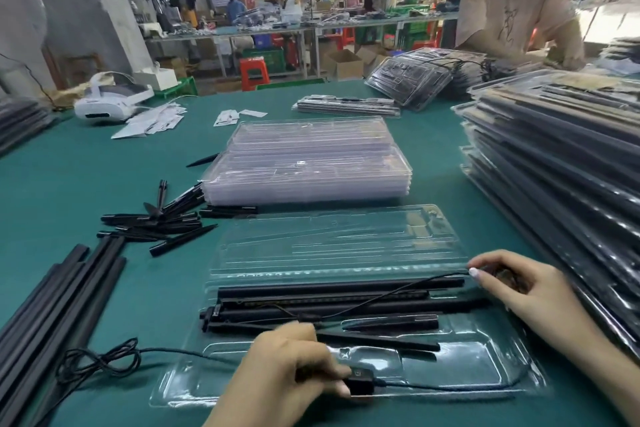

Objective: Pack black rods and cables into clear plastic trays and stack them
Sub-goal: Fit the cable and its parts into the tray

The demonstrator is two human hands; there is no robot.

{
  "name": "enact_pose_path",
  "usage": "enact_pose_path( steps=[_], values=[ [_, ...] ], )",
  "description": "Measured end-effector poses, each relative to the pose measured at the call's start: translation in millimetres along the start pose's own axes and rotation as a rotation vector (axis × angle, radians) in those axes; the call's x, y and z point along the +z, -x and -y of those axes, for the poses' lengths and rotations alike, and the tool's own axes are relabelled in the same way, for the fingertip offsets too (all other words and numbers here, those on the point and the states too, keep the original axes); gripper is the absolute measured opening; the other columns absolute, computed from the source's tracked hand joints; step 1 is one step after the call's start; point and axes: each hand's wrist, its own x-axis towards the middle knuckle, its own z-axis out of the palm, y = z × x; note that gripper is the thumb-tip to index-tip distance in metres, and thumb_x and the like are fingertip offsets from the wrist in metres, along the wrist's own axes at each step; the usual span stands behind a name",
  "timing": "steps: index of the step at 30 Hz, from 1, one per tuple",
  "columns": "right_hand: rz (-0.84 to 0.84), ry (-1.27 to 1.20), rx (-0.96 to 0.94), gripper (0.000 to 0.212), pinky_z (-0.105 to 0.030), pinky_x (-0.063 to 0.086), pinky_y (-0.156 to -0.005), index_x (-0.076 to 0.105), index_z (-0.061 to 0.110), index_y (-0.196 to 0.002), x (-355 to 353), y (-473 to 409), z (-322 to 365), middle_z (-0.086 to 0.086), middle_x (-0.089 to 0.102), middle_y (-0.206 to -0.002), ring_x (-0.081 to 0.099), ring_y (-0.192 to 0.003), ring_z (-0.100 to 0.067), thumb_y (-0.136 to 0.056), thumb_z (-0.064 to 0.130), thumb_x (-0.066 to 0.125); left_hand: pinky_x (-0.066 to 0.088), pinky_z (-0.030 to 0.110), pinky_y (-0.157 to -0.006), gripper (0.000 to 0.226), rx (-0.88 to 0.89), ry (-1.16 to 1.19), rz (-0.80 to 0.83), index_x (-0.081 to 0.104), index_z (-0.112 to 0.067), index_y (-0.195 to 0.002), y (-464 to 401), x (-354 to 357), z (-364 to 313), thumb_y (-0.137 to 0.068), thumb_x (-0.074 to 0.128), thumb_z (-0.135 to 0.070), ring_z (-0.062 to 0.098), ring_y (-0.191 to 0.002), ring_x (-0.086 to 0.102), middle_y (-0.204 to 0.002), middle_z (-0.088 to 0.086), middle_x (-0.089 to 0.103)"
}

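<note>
An open clear plastic tray (460, 350) lies in front of me on the green table, its lid (339, 239) folded back. Several black rods (339, 288) lie side by side in its far half. A thin black cable (446, 386) runs across the tray, and its loose coil (100, 362) trails on the table at the left. My left hand (287, 367) pinches the cable's small black switch box (360, 381) over the tray's near half. My right hand (512, 291) rests at the rods' right ends, fingers curled around the cable's end.
Stacks of empty clear trays (308, 163) stand behind the open one. A tall pile of packed trays (561, 156) fills the right. Loose black spikes (162, 222) and long rods (65, 298) lie at the left. A white headset (110, 100) sits far left; a person stands far right.
</note>
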Motion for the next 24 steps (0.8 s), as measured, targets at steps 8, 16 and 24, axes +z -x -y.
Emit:
enact_pose_path(
  steps=[8, 16, 24],
  values=[
    [0.004, 0.006, 0.016, 0.014, -0.013, 0.034, -0.052, 0.072, 0.029, -0.075, 2.0, 0.8, -1.3, 0.008, 0.063, -0.062, 0.042, -0.051, -0.003, -0.08, 0.016, 0.073, 0.051, 0.018, -0.054, 0.023, -0.033, -0.141, 0.011, 0.056, -0.029, -0.075, 1.8, 8.3, -8.6, -0.066, 0.076, -0.032, -0.006, -0.065, 0.048, -0.075, -0.023, 0.066],
    [-0.008, -0.005, 0.047, 0.017, -0.016, 0.035, -0.052, 0.072, 0.031, -0.075, 2.1, 3.2, -1.8, 0.006, 0.063, -0.063, 0.044, -0.052, -0.006, -0.08, 0.014, 0.073, 0.028, 0.013, -0.035, 0.017, 0.138, -0.491, 0.169, 0.061, -0.029, -0.05, -13.6, -7.8, -25.2, -0.05, 0.078, -0.032, 0.0, -0.055, 0.04, -0.047, -0.018, 0.051],
    [-0.042, -0.056, 0.052, 0.014, -0.026, 0.047, -0.071, 0.071, 0.034, -0.085, 0.5, 6.0, 1.7, 0.007, 0.071, -0.079, 0.065, -0.074, -0.015, -0.079, 0.04, 0.059, 0.045, 0.004, -0.059, 0.062, 0.272, -0.683, 0.295, 0.076, -0.04, -0.091, 9.3, -13.3, -13.9, -0.104, 0.02, -0.018, -0.007, -0.059, 0.054, -0.096, -0.029, 0.069]
  ],
)
